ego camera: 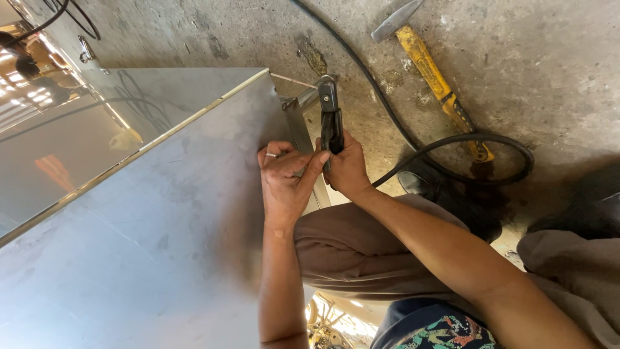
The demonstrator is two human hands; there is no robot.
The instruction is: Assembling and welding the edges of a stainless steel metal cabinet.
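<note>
Where cable [413, 145] coils, perhaps hammer [429, 71].

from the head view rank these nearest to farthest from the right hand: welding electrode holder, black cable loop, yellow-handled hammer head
1. Welding electrode holder: gripped in the right hand, pointing up the frame along the steel sheet's edge.
2. Black cable loop: on the concrete floor to the right of the hand.
3. Hammer head: at the top of the frame, up and to the right, farthest away.

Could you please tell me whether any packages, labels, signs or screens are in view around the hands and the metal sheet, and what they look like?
None are in view: only the bare steel sheet, the black electrode holder and the yellow-handled hammer.
</note>
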